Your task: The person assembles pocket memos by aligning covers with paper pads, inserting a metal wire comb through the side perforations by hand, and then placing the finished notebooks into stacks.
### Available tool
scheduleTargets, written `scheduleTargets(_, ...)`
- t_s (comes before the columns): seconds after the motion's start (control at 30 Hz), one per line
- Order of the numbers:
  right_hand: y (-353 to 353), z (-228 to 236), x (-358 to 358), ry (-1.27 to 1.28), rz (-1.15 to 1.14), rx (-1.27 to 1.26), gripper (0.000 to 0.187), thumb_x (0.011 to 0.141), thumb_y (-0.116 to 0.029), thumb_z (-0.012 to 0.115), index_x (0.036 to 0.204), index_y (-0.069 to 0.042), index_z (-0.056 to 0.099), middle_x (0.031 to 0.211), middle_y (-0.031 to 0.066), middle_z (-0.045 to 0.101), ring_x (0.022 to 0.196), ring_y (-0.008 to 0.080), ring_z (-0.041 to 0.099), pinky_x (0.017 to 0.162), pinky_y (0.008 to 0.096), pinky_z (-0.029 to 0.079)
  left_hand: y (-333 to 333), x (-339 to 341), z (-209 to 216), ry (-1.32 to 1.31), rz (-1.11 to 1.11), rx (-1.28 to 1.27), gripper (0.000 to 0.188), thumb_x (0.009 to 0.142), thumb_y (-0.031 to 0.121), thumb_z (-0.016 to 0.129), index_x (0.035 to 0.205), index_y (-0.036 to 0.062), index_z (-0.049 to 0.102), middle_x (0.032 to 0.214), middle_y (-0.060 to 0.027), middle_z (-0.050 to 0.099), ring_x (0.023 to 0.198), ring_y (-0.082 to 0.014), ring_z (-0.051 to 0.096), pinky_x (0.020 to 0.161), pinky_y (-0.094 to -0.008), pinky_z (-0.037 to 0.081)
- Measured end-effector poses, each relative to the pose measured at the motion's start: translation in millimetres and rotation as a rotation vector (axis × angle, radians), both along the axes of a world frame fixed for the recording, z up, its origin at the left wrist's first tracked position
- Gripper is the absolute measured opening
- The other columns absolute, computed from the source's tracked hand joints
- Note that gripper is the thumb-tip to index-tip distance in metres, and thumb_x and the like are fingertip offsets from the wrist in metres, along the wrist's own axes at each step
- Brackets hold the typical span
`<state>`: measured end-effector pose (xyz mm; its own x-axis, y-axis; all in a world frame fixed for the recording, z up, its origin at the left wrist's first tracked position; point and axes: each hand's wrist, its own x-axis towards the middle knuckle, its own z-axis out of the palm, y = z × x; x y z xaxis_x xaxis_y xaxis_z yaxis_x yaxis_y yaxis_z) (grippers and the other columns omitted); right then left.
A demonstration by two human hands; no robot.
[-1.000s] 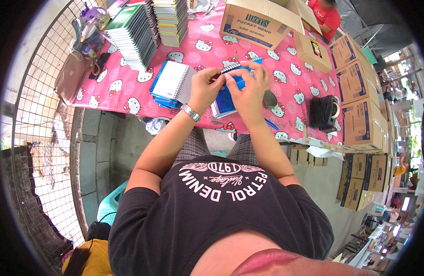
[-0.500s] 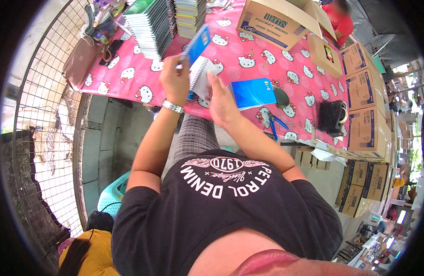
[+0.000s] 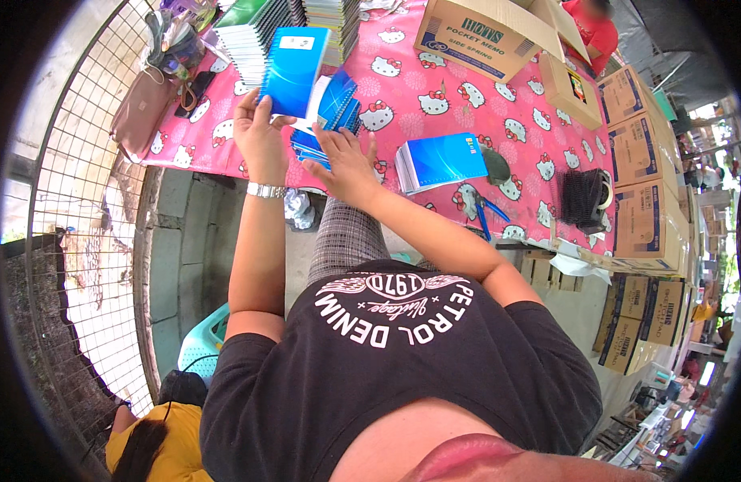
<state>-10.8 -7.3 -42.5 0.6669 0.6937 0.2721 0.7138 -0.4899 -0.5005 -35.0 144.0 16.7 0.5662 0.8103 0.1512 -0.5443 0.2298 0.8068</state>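
My left hand (image 3: 262, 132), with a silver watch at the wrist, pinches the lower edge of a blue spiral notebook (image 3: 296, 71) and holds it raised over the table's near edge. Just right of it, several blue notebooks (image 3: 336, 100) lie in an uneven pile. Resting against the near side of that pile is my right hand (image 3: 350, 167), its fingers outstretched. Another neat stack of blue notebooks (image 3: 444, 159) sits further right. Beside this stack are a dark green rounded object (image 3: 495, 168) and blue-handled pliers (image 3: 489, 215).
Tall notebook stacks (image 3: 332, 28) stand at the back left, near a brown pouch (image 3: 143, 112). An open cardboard box (image 3: 475, 40) is at the back. Piled cartons (image 3: 637, 201) and a black mesh holder (image 3: 583, 199) are at the right. A person in red (image 3: 589, 32) is beyond.
My left hand has moved left and lower, and its notebook now shows the full cover. My right hand has shifted left onto the pile. The open white pages there are now mostly covered.
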Motion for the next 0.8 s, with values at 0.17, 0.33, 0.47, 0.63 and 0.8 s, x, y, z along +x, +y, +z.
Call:
scheduleTargets(0.17, 5.1, 8.1, -6.9, -0.274, 0.084, -0.046, 0.083, 0.084, -0.058, 0.059, 0.15, -0.018, 0.031, 0.136, 0.0125, 0.048, 0.134, 0.0334, 0.038, 0.107, 0.0714, 0.01, 4.5, 18.0, -20.6, 0.173, -0.032, -0.07, 0.023, 0.091, 0.002, 0.06, 0.112, -0.0037, 0.054, 0.093, -0.0094, 0.058, 0.068, -0.0156, 0.062, 0.049, -0.0265, 0.053)
scheduleTargets(0.33, 9.5, 9.3, 12.6, -0.334, 0.209, -0.134, 0.064, 0.085, -0.056, 0.058, 0.132, -0.012, 0.054, 0.125, 0.0118, 0.055, 0.124, 0.0295, 0.047, 0.109, 0.0672, 0.013, 9.6, 29.5, -39.6, 0.722, 0.251, 0.612, 0.023, 0.084, 0.014, 0.066, 0.103, 0.0006, 0.063, 0.093, -0.0126, 0.066, 0.071, -0.027, 0.064, 0.064, -0.0365, 0.051)
scheduleTargets(0.47, -21.6, 25.0, 6.3, -0.244, 0.302, 0.17, 0.043, 0.082, -0.042, 0.068, 0.11, -0.009, 0.067, 0.106, 0.0096, 0.063, 0.106, 0.0269, 0.059, 0.103, 0.0503, 0.036, 14.9, 15.7, -74.1, 0.933, 0.294, 0.915, 0.026, 0.081, 0.022, 0.067, 0.099, 0.0035, 0.066, 0.098, -0.0135, 0.069, 0.09, -0.0333, 0.061, 0.088, -0.0445, 0.044)
scheduleTargets(0.63, -160.6, 78.8, 48.5, -0.261, -0.121, 0.484, 0.017, 0.08, -0.014, 0.069, 0.097, -0.008, 0.068, 0.096, 0.008, 0.068, 0.091, 0.0277, 0.063, 0.079, 0.0403, 0.049, 9.4, -8.4, -107.3, 0.791, 0.226, 0.789, 0.024, 0.083, 0.019, 0.068, 0.099, 0.0024, 0.065, 0.099, -0.0154, 0.067, 0.094, -0.0318, 0.061, 0.086, -0.0421, 0.045)
scheduleTargets(0.8, -414.6, -53.4, 188.8, -0.424, -1.057, -0.158, 0.029, 0.09, -0.03, 0.062, 0.106, -0.007, 0.068, 0.097, 0.0164, 0.066, 0.095, 0.0332, 0.063, 0.085, 0.048, 0.048, -19.4, 13.1, -61.4, 0.917, 0.425, 1.116, 0.023, 0.083, 0.014, 0.068, 0.104, 0.0032, 0.065, 0.103, -0.0142, 0.065, 0.098, -0.0326, 0.059, 0.087, -0.0434, 0.046)
